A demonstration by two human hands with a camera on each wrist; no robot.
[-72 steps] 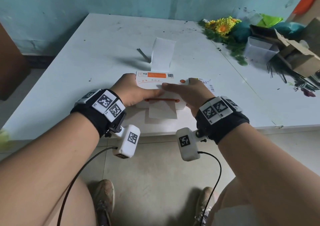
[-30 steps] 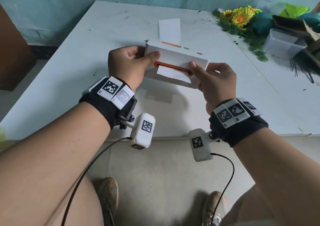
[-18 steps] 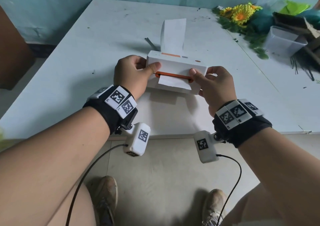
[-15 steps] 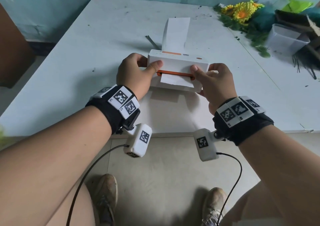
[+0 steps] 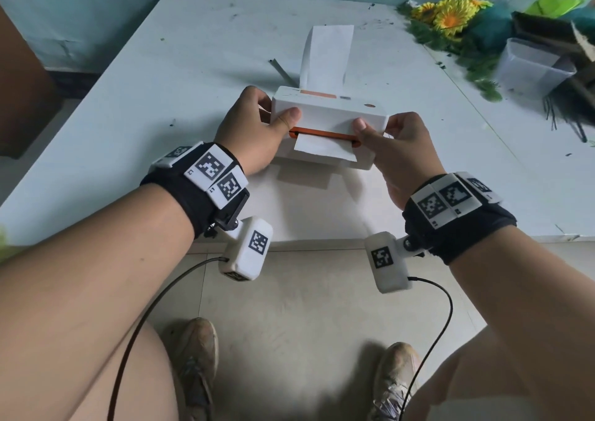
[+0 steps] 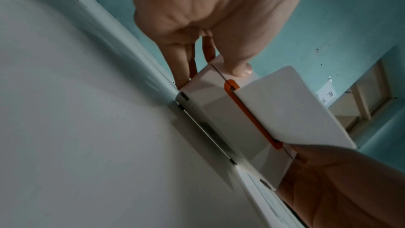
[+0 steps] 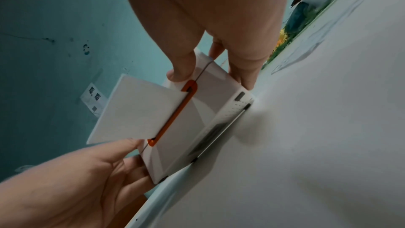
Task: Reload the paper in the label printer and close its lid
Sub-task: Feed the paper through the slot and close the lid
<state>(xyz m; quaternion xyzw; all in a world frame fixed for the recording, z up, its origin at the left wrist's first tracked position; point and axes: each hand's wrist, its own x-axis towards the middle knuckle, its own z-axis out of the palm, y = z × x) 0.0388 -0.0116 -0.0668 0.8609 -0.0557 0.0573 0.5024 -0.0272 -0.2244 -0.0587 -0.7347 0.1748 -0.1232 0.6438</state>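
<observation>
The white label printer [image 5: 331, 113] has an orange slot [image 5: 323, 135] on its near face, and its lid seam looks shut. A short paper tab [image 5: 325, 150] sticks out of the slot, and a longer paper strip [image 5: 326, 56] rises behind the printer. My left hand [image 5: 267, 111] grips the printer's left end, thumb on the front face. My right hand [image 5: 376, 127] grips the right end the same way. The wrist views show the printer [image 6: 219, 110] [image 7: 197, 119] with its underside just off the table; I cannot tell whether it touches.
The white table [image 5: 161, 98] carries a thin grey stick [image 5: 280, 71] behind the printer. Artificial flowers [image 5: 450, 14], a clear plastic tub [image 5: 531, 66] and a cardboard box [image 5: 547, 30] crowd the far right. The table's front edge [image 5: 322, 243] runs just before my wrists.
Both hands have brought the printer down from a raised, tilted hold to just above the table and levelled it. Their grips are unchanged.
</observation>
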